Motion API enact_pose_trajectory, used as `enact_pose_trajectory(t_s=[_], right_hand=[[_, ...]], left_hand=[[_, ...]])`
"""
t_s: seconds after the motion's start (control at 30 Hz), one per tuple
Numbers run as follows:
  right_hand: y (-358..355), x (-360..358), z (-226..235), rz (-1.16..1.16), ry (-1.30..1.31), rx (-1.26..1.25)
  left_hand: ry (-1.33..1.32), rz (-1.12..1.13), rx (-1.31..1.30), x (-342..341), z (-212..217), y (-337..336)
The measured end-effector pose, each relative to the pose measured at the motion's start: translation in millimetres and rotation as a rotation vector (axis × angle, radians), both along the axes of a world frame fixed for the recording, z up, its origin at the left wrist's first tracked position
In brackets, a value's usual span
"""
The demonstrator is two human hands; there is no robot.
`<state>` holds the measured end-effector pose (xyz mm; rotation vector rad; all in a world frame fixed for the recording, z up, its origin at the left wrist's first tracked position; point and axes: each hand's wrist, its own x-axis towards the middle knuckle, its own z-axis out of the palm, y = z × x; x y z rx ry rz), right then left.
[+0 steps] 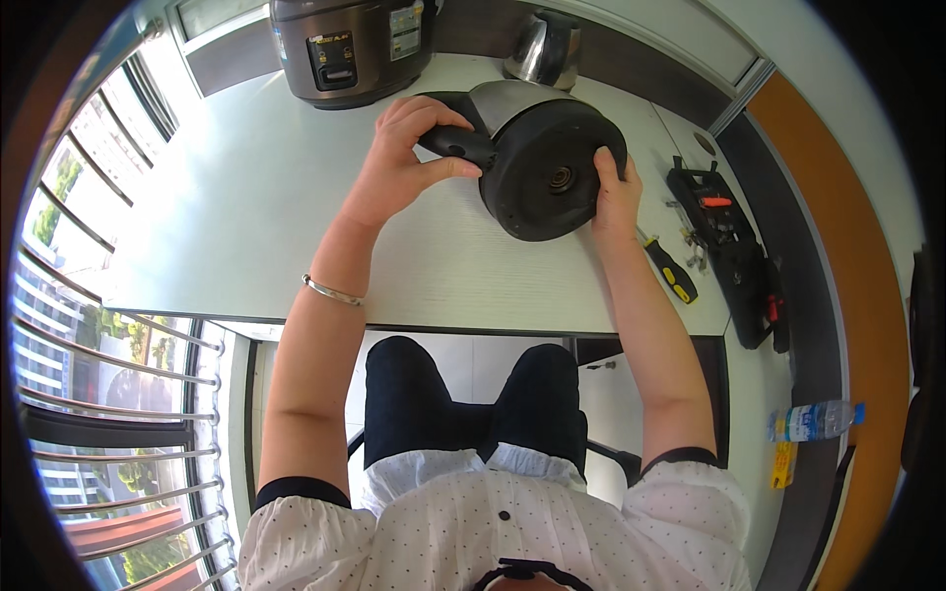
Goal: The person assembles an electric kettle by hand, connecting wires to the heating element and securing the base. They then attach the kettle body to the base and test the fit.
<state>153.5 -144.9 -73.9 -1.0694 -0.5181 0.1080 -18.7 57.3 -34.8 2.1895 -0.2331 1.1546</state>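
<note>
An electric kettle with a steel body and black base is tipped over, its round underside with a central socket facing me. My left hand is closed around its black handle. My right hand grips the rim of the base on the other side, thumb lying on the underside. Below my right hand, a yellow and black screwdriver lies on the white table, partly hidden by my forearm. Beside it are small metal pieces, too small to name.
A brown rice cooker stands at the back left, and another steel kettle at the back. A black tool case lies open at the right. Farther right are a water bottle and a yellow packet. A barred window borders the left.
</note>
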Motion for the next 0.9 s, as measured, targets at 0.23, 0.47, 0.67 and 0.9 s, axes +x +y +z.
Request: enact_pose_trajectory(t_s=[0.23, 0.47, 0.67, 0.9], right_hand=[[-0.5, 5.9, -4.2, -0.003, -0.036, -0.005], [-0.2, -1.4, 1.5, 0.003, -0.037, -0.006], [0.8, -3.9, 3.0, 0.006, -0.054, -0.009], [1.5, -5.2, 2.7, -0.001, -0.066, 0.002]], left_hand=[[-0.049, -0.024, -0.041, 1.9, 0.8, -1.2], [-0.056, -0.023, -0.020, 3.0, 1.1, 0.2], [0.039, -0.025, -0.043, -0.6, -0.1, 1.9], [0.041, -0.020, -0.035, -1.7, 0.7, 1.3]])
